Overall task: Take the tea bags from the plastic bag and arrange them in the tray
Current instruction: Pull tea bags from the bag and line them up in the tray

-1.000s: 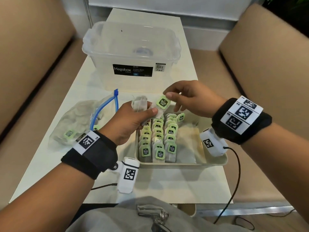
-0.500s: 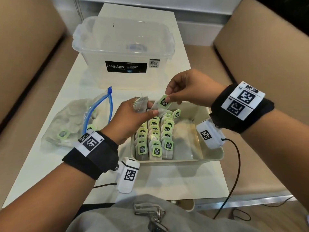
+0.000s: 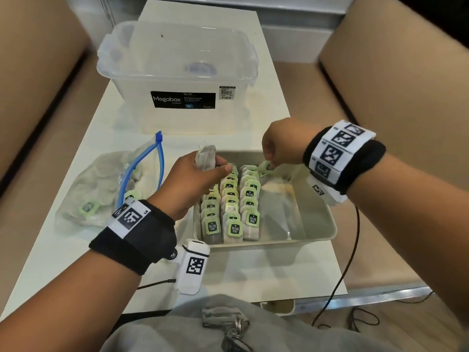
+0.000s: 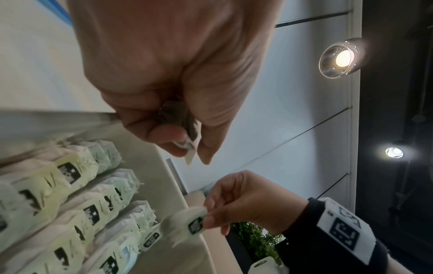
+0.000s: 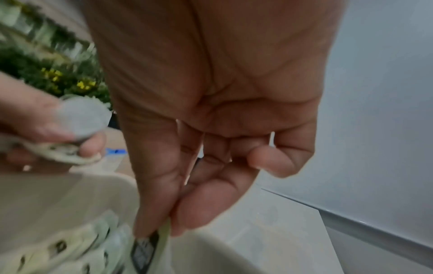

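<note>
A beige tray (image 3: 319,219) holds three rows of tea bags (image 3: 232,204) with green tags, filling its left part. My right hand (image 3: 275,151) pinches one tea bag's green tag (image 3: 265,166) at the far end of the right row, low inside the tray; the same tag (image 5: 145,248) shows between thumb and forefinger. My left hand (image 3: 195,179) grips a small bundle of tea bags (image 3: 206,156) above the tray's far left corner. The clear plastic bag (image 3: 101,189) with a blue zip lies left of the tray, with tea bags inside.
A clear Megabox storage box (image 3: 177,77) stands on the white table (image 3: 253,275) behind the tray. Tan seat cushions (image 3: 406,85) flank the table on both sides. A black cable (image 3: 352,250) hangs off the right front edge. The tray's right part shows bare floor.
My right hand came down from above the tray with the tagged tea bag to the far end of the right row. The left hand still holds its bundle, now separate from the right hand.
</note>
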